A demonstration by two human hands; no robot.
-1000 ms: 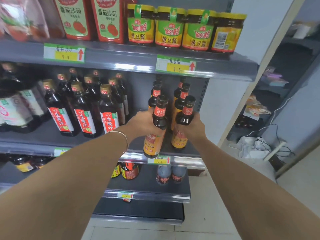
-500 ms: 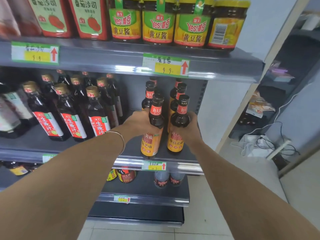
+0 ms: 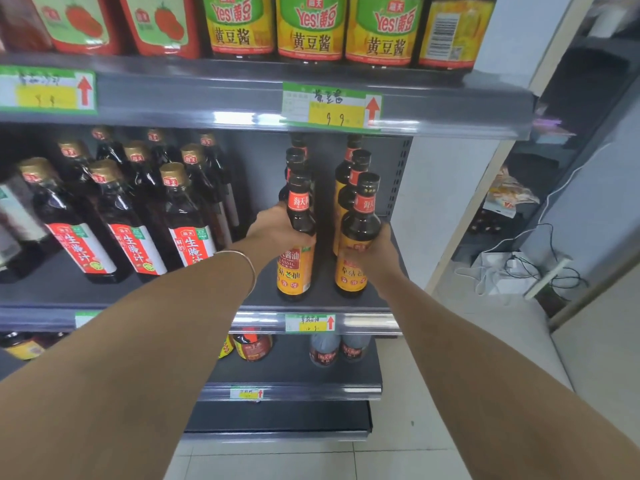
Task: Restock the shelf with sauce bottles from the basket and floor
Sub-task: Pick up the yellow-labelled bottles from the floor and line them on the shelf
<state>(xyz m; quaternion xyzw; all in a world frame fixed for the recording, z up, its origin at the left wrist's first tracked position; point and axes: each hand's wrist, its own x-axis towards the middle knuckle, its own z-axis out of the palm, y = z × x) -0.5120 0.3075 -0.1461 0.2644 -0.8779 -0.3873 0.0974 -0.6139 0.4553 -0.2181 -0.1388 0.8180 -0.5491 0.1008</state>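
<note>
Pretty clearly a small grocery shop. Grey metal shelves (image 3: 173, 98) stacked in tiers, each front edge carrying handwritten price tags (image 3: 330, 105) with red arrows. Same-brand sauce bottles (image 3: 128, 233) lined up in rows, identical soybean paste jars (image 3: 311, 32) and ketchup pouches (image 3: 159, 26) up top, labels facing out. Pale tiled floor (image 3: 398, 455) below.

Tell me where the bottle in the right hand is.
Head view, right of centre: the bottle stands at the middle shelf's front right end, gripped by the right hand, beside the left hand's bottle.
</note>
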